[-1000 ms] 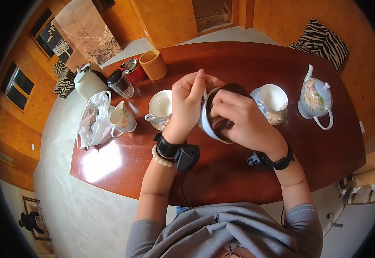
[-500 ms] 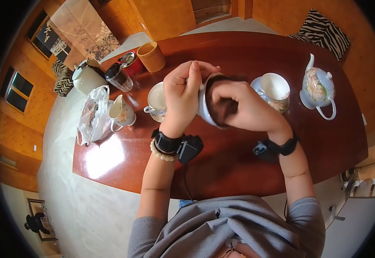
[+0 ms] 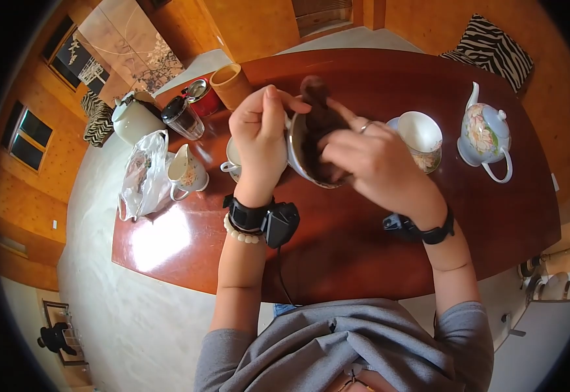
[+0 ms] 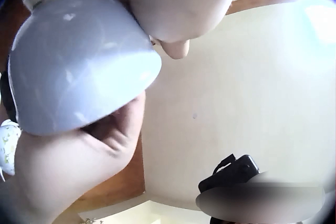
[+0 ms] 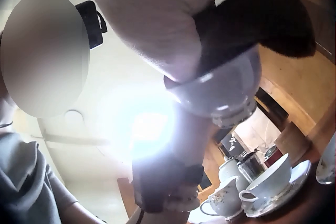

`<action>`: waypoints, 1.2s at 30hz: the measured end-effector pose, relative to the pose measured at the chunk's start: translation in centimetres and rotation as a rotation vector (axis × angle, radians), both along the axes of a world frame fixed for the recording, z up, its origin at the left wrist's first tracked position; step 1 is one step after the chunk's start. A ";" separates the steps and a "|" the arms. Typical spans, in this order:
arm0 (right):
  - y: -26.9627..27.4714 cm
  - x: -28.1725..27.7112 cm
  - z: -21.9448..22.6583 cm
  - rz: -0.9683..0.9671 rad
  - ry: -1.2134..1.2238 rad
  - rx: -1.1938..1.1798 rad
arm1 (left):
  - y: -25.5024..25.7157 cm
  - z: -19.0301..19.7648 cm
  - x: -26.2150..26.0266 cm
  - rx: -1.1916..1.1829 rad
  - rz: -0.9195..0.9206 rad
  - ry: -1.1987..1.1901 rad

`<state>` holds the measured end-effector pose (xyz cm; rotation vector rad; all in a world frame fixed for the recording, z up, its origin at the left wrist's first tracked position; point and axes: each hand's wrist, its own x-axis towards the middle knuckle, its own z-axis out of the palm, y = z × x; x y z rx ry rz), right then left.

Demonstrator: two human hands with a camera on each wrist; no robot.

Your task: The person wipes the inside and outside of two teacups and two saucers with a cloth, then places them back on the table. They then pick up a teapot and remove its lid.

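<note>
In the head view my left hand [image 3: 259,130] holds a pale blue teacup [image 3: 294,153] on its side above the table, mouth toward the right. The left fingers are at its handle side, partly hidden behind the cup. My right hand [image 3: 380,157] pushes a dark brown cloth [image 3: 323,119] into the cup, fingers bent on it inside the bowl. One end of the cloth sticks out past the rim, also plain in the right wrist view. The left wrist view shows the cup's smooth outer wall [image 4: 79,66] and gold-banded foot.
On the table [image 3: 337,261], a cup on a saucer [image 3: 231,160] stands left, partly behind my left hand; another cup [image 3: 419,134] stands right, beside a flowered teapot [image 3: 484,140]. Further left are a creamer jug [image 3: 188,173], plastic bag [image 3: 142,179], white kettle [image 3: 131,121], black-lidded jar [image 3: 182,119], red tin [image 3: 203,98] and wooden pot [image 3: 231,85].
Both hands and the cup have shifted a little to the left. The cloth, bunched in the cup before, now pokes up past its rim. My right fingers have changed position in the bowl.
</note>
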<state>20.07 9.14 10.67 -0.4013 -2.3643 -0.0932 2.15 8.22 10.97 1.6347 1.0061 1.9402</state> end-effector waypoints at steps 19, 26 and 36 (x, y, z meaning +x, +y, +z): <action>3.1 -1.5 -2.5 0.124 0.416 -0.906 | -0.5 1.1 -0.3 0.128 -0.232 0.156; 2.4 -2.0 -3.2 0.163 0.695 -0.963 | -0.9 0.9 -0.8 0.224 -0.132 0.263; 0.1 2.3 1.8 -0.240 0.303 0.042 | -1.0 0.6 0.6 -0.186 -0.427 0.497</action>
